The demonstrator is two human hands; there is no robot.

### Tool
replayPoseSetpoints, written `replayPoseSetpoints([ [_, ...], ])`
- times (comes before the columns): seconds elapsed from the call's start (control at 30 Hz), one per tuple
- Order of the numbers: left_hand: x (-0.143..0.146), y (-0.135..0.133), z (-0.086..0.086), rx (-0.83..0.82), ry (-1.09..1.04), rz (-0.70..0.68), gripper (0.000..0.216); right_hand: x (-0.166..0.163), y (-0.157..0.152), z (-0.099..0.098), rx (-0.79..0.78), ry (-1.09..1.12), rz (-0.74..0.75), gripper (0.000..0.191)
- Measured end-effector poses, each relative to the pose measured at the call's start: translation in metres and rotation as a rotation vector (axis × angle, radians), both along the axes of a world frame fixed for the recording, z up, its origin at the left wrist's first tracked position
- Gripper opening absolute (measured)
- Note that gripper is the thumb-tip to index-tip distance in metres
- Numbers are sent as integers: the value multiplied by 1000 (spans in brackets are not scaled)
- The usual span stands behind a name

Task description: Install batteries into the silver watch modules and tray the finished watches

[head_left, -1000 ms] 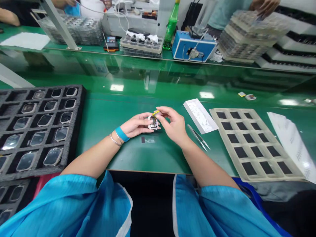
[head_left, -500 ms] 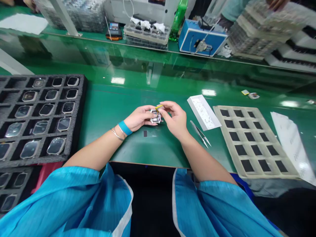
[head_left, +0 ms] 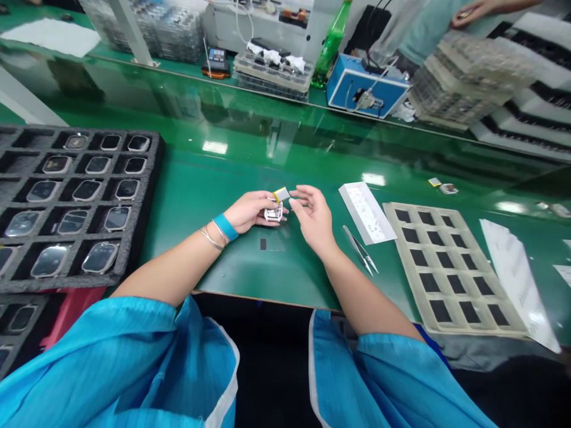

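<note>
My left hand (head_left: pixel 247 212) is closed around an opened smartwatch case (head_left: pixel 273 211), its white-edged inside facing up. A small battery (head_left: pixel 281 194), silver with yellow edges, tilts up at the top of the case by my left thumb. My right hand (head_left: pixel 313 215) is just to the right of them, fingers apart and holding nothing that I can see. On the green bench (head_left: pixel 232 255) below the hands lie a small dark square (head_left: pixel 263 244) and a clear film. Tweezers (head_left: pixel 359 250) rest right of my right forearm.
A black foam tray (head_left: pixel 149 178) of watches stands at left. To the right are a white box (head_left: pixel 368 214) with small bits, a pale compartment tray (head_left: pixel 404 261) and white sheets (head_left: pixel 513 279). A blue device (head_left: pixel 357 86) and green bottle (head_left: pixel 329 50) stand on the back shelf.
My right hand has let go of the battery and drawn slightly away, its fingers opening. The battery now shows its silver face. The whole view has shifted a little.
</note>
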State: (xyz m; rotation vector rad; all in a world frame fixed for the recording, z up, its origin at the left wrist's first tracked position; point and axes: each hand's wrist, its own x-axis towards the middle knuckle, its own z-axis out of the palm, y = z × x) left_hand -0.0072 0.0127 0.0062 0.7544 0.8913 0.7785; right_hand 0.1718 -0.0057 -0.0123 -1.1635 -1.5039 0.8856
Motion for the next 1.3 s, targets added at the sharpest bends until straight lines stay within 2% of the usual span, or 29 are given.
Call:
replayPoseSetpoints([
  [0.1,-19,13,3,-45,-13,-18,9,-1,-7,2,-88,-216,161,15],
  [0.17,-29,19,4,-83,-27,-36,10,-6,-16,3,-82,-387,296,8],
  [0.2,-32,21,4,-100,-30,-48,10,-10,-20,3,-64,-467,319,5],
  [0.33,-34,24,-2,-100,-16,-105,6,-25,-33,3,-37,-705,278,7],
  [0.53,-29,23,-4,-96,39,-95,2,-30,-34,6,-88,-768,312,12],
  [0.67,-28,21,-1,-96,66,-76,3,-29,-38,7,-61,-811,357,10],
  [0.73,-27,20,0,-91,73,-71,6,-27,-43,12,-5,-792,410,9],
  [0.83,-23,17,2,-79,106,-52,10,-20,-47,26,197,-682,428,6],
  [0.93,-19,14,5,-64,148,-31,11,-12,-44,37,409,-491,306,6],
  [1.0,-15,11,7,-42,170,2,11,-7,-39,39,466,-348,194,7],
  [1.07,-9,6,9,-5,192,47,10,-4,-32,35,435,-216,125,8],
  [1.17,0,-3,13,42,219,87,10,-3,-20,23,247,-47,122,11],
  [1.23,6,-8,16,49,224,89,9,-3,-15,15,119,20,124,12],
  [1.3,10,-12,18,43,217,86,8,-2,-11,10,56,34,108,14],
])
